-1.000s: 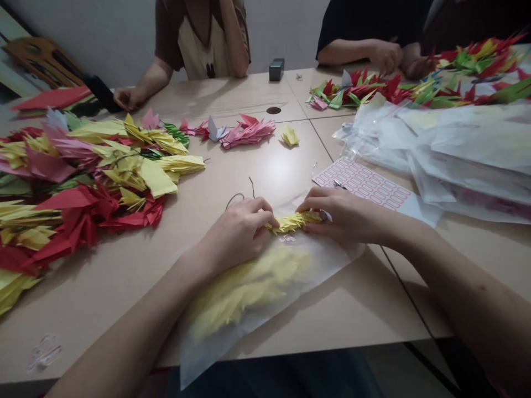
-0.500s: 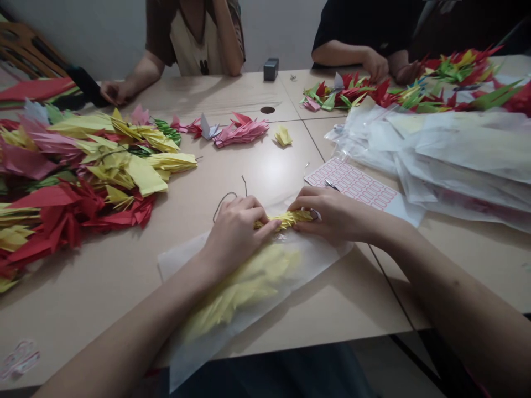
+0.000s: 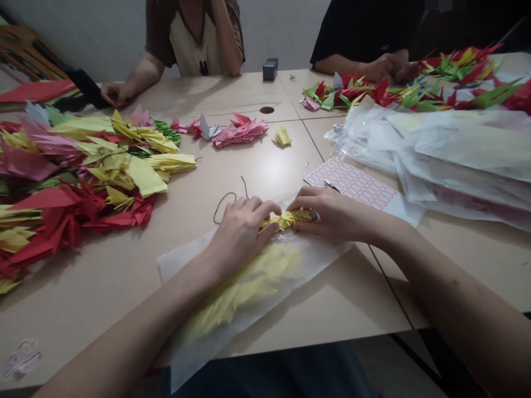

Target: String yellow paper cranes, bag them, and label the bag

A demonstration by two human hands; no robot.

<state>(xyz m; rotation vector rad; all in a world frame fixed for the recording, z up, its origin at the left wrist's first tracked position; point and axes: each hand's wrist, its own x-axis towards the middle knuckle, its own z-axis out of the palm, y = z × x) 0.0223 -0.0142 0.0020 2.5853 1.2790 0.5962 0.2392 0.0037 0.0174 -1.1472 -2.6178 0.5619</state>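
Both hands hold a string of yellow origami point(image 3: 286, 220) above a translucent plastic bag point(image 3: 319, 255). My right hand point(image 3: 327, 213) is closed round its right end, thumb below and fingers on top. Curled over the left end, my left hand point(image 3: 244, 224) has its thumb and fingertips against the folded paper. Inside the bag lies more yellow origami point(image 3: 249, 282), blurred by the plastic. A dark cord point(image 3: 223, 205) loops out on the table beyond my left hand.
Colourful origami strings point(image 3: 83, 166) are heaped at left. Filled translucent bags point(image 3: 464, 149) are stacked at right, beside a sticker sheet point(image 3: 357, 185) with a pen point(image 3: 331, 186). A yellow origami piece point(image 3: 282, 136) lies ahead. Two people sit opposite, one by red and green origami point(image 3: 352, 91).
My left fingers have lifted and bent more, shifting slightly right along the yellow origami string. My right hand stays nearly still. Across the table, the right-hand person's hands have come together.
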